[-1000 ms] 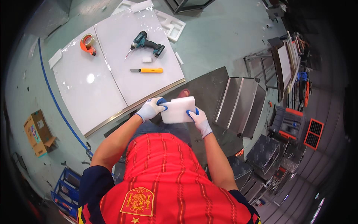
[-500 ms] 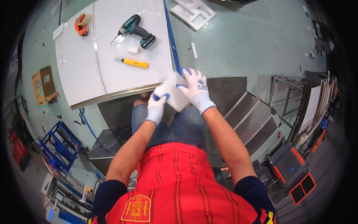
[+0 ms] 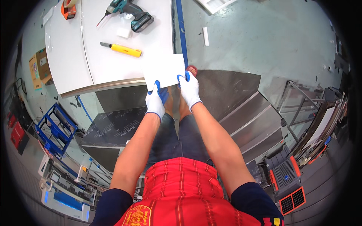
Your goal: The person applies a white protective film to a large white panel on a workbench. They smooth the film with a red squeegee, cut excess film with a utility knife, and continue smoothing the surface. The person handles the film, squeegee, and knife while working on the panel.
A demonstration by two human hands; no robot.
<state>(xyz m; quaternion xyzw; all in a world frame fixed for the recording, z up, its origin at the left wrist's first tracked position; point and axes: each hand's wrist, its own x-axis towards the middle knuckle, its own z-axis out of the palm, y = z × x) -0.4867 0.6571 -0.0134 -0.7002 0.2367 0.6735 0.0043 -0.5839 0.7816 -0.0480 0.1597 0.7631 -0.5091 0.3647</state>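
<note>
A flat white sheet-like piece, perhaps foam (image 3: 164, 71), is held between both my hands over the near right corner of the white-topped table (image 3: 124, 69). My left hand (image 3: 155, 98), in a white glove with blue fingertips, grips its near left part, thumb on top. My right hand (image 3: 189, 87), gloved alike, pinches its near right edge. Beyond the piece on the table lie a yellow utility knife (image 3: 126, 50) with its blade out, a small white block (image 3: 124, 32) and a teal and black cordless drill (image 3: 130, 13) with a long bit.
An orange tape dispenser (image 3: 68, 12) sits at the table's far left. Dark metal sheets (image 3: 222, 90) lie on the floor beside my legs. A blue frame (image 3: 56, 126) stands left, a metal rack (image 3: 301, 98) right. A white strip (image 3: 205, 36) lies on the floor.
The white piece has been turned so its broad face lies level. Both hands now hold its near side, where the right hand was on its far side. The view has shifted forward.
</note>
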